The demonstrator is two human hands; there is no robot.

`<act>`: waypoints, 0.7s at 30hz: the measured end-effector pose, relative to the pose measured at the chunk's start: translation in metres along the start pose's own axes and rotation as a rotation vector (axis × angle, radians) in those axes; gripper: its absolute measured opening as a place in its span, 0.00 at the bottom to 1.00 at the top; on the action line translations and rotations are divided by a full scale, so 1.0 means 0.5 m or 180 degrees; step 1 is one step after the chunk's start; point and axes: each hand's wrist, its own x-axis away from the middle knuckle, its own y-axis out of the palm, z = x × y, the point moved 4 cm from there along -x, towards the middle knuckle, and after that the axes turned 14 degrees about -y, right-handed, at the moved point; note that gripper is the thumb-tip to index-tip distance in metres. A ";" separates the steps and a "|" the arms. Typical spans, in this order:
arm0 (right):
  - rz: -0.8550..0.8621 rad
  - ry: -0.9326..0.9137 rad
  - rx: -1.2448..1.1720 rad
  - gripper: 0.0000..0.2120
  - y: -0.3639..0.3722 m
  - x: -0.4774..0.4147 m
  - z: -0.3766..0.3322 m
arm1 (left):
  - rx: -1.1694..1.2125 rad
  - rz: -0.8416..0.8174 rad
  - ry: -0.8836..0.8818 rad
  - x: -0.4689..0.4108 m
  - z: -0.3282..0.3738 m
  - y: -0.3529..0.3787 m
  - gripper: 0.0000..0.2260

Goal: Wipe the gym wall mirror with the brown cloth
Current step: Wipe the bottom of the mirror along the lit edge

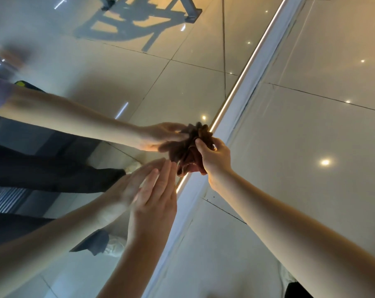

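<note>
Right hand (214, 160): fingertips buried in brown cloth (188, 155), palm hidden. Cloth's far side hidden against mirror (53, 50). Upper left of frame: blurred brownish smear (10, 57), cannot tell what. Top edge cuts off reflected dark metal frame (191, 9). Both forearms cut off by frame edges.

We're in a gym here, looking down to where wall meets floor. A big wall mirror (79, 57) fills the left side, and in its glass we catch the grey metal frame (192, 15) of some piece of equipment, shadow and all. A glowing light strip (249, 65) runs along the mirror's foot. On the right, glossy pale floor tiles (311, 130) throw back round ceiling lights (325, 162).
</note>
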 end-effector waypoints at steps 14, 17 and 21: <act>0.0168 -0.0143 -0.0106 0.13 -0.025 -0.155 -0.104 | -0.0262 -0.0023 -0.0019 -0.121 0.044 -0.002 0.24; 0.0186 -0.0117 -0.0126 0.15 -0.031 -0.179 -0.114 | -0.0256 0.0030 -0.0099 -0.145 0.054 -0.011 0.27; 0.0210 -0.0045 -0.0193 0.14 -0.038 -0.215 -0.132 | -0.0282 -0.0019 -0.0103 -0.190 0.061 -0.030 0.31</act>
